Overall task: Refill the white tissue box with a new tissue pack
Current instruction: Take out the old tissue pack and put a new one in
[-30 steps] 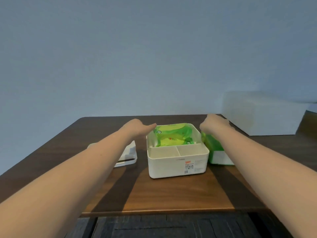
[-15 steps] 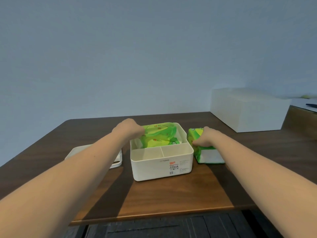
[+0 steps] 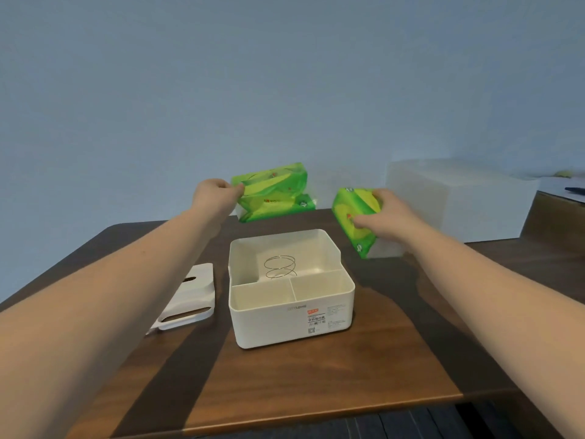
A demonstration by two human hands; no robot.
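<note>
The white tissue box (image 3: 289, 318) stands lidless in the middle of the wooden table, with a wire spring (image 3: 280, 267) showing in its large back compartment and two small empty front compartments. My left hand (image 3: 216, 194) pinches a crumpled, limp green tissue wrapper (image 3: 273, 193) in the air behind the box. My right hand (image 3: 382, 217) grips a full green tissue pack (image 3: 354, 217), tilted, above the table to the right of the box.
The box's white lid (image 3: 190, 297) lies flat on the table (image 3: 316, 381) to the left of the box. A large white box (image 3: 456, 201) sits at the back right. The table's front edge is near me.
My left hand has lifted the limp green wrapper out of the box, baring the spring. My right hand has raised the full pack off the table. The view has tilted.
</note>
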